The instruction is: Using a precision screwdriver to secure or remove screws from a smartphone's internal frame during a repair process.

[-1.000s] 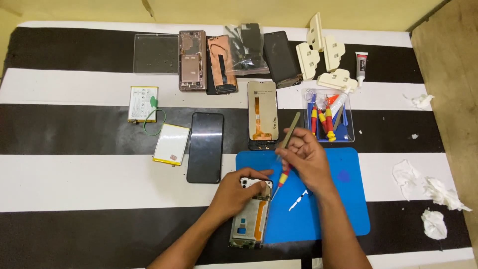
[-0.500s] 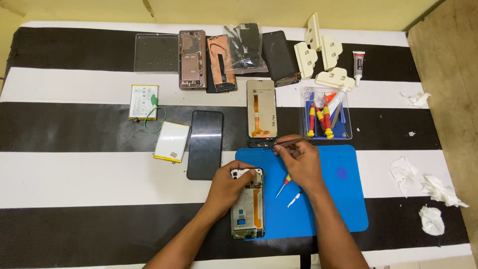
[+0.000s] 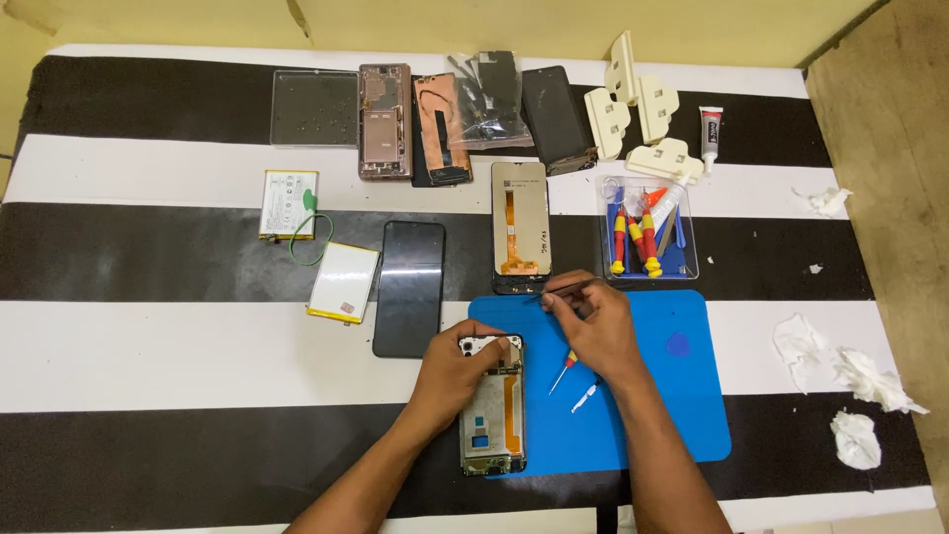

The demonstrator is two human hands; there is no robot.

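My left hand (image 3: pixel 457 374) rests on the top end of an opened phone frame (image 3: pixel 492 415) lying at the left edge of a blue work mat (image 3: pixel 682 396). My right hand (image 3: pixel 593 326) is over the mat's upper part and pinches thin dark tweezers (image 3: pixel 563 289) whose tips point left. A small red and yellow screwdriver (image 3: pixel 563 372) and a small white tool (image 3: pixel 585 396) lie on the mat just below my right hand.
A striped black and white cloth (image 3: pixel 148 336) covers the table. A black phone (image 3: pixel 409 287), two batteries (image 3: pixel 341 282), a display panel (image 3: pixel 520 225), a clear tool tray (image 3: pixel 647 229), phone parts, cream plastic pieces (image 3: pixel 638 119), a glue tube (image 3: pixel 710 133) and crumpled tissues (image 3: pixel 855 381) lie around.
My right hand has turned the tweezers from upright to flat, pointing left, and has moved down toward the mat. My left hand stays on the phone frame.
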